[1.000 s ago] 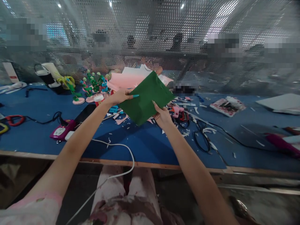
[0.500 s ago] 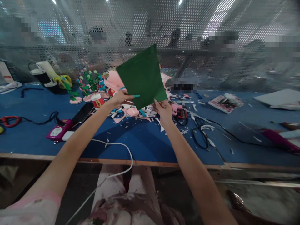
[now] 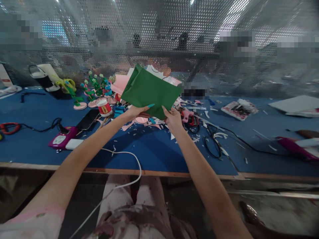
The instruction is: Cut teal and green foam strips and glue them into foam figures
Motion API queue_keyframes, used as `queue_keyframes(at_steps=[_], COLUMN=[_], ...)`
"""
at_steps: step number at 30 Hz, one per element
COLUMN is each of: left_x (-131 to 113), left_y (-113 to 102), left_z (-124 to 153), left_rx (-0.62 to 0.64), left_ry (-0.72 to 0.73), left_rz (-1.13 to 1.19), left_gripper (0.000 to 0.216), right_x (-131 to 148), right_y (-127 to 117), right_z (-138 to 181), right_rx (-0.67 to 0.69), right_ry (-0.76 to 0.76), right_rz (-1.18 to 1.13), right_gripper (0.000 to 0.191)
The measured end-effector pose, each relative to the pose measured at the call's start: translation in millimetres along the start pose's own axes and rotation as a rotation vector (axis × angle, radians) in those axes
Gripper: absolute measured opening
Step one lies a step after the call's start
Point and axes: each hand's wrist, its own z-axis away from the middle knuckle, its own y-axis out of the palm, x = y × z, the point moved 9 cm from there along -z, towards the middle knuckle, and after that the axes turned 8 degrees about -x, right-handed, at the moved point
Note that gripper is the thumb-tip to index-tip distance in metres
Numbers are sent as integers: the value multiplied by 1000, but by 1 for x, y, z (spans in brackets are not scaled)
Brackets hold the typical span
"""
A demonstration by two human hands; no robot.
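Note:
Both my hands hold a green foam sheet (image 3: pixel 149 91) above the blue table (image 3: pixel 154 152). My left hand (image 3: pixel 136 111) pinches its near edge from the left, fingers closed on it. Just to the right, my right hand (image 3: pixel 172 120) grips the same edge. The sheet tilts away from me, its far corner folded over. Under it lie pink sheets (image 3: pixel 119 87) and a heap of paper scraps (image 3: pixel 147 123).
Left of my hands are a red paper cup (image 3: pixel 103 107), small craft flowers on pink bases (image 3: pixel 92 91), a phone (image 3: pixel 87 119) and a pink device (image 3: pixel 61 138) with a white cable (image 3: pixel 129 159). Black cables (image 3: pixel 214 146) and a pink tool (image 3: pixel 188 117) lie right. A perforated metal screen (image 3: pixel 159 39) backs the table.
The green sheet stood upright half a second ago; it has now tipped back and down toward the table. Both hands stayed on its near edge and moved slightly closer together.

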Motion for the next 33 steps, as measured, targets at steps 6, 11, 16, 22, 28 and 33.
queue_keyframes(at_steps=[6,11,16,22,28,33], left_x=[-37,-61,-78,-85,-111,-133], left_y=[-35,-61,-75,-61,-49,-58], left_z=[3,11,19,17,29,52], left_rx=[-66,-21,-44,16,64,32], left_ry=[10,27,119,231,365,366], left_rz=[22,-143,-143,-249,-187,-346], left_gripper=[45,42,53,66,50,40], right_x=[5,2,0,-11,-8,-12], right_y=[-8,-4,-7,0,-15,-19], right_z=[-6,-1,-3,3,-6,-6], right_rx=[48,193,183,223,38,-43], right_ry=[92,217,213,303,305,390], right_rz=[19,127,125,83,-47,-93], right_gripper=[30,29,24,10,10,12])
